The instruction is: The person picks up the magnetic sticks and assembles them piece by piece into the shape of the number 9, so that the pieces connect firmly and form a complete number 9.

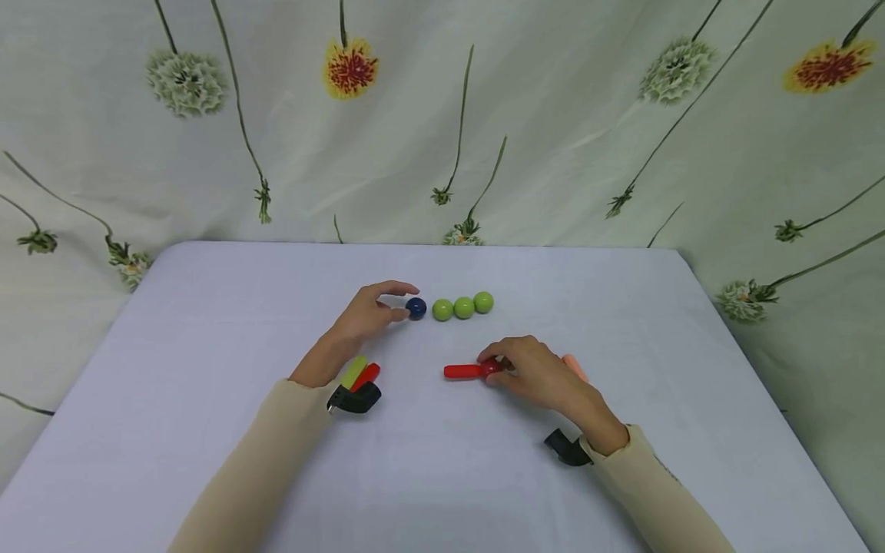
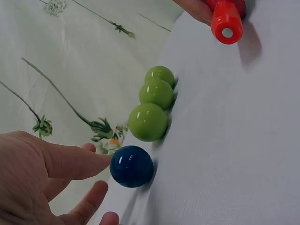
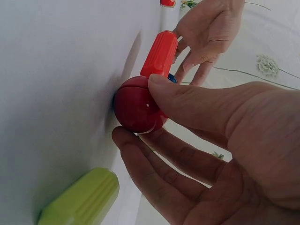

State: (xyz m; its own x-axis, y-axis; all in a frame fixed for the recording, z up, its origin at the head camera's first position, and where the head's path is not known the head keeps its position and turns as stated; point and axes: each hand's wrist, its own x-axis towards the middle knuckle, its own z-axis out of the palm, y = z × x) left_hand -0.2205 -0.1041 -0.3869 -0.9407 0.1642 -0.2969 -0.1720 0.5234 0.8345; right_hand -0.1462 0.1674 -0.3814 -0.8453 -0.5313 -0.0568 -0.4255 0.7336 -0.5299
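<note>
A dark blue ball (image 1: 415, 308) (image 2: 131, 166) lies at the left end of a row with three green balls (image 1: 463, 307) (image 2: 156, 93) on the white table (image 1: 207, 322). My left hand (image 1: 408, 301) (image 2: 101, 174) is beside the blue ball, its thumb tip touching the ball and its fingers relaxed. Nearer to me, my right hand (image 1: 499, 367) (image 3: 138, 110) pinches a red ball (image 1: 491, 368) (image 3: 133, 105) between thumb and fingers. A red stick (image 1: 463, 372) (image 2: 227, 21) (image 3: 160, 54) joins this ball and points left along the table.
A yellow-green stick (image 1: 355, 371) and a red stick (image 1: 367, 375) lie under my left wrist. A pink stick (image 1: 574, 367) shows behind my right hand. Another green stick (image 3: 82, 199) lies below the right palm. A flowered curtain (image 1: 553, 115) hangs behind the table.
</note>
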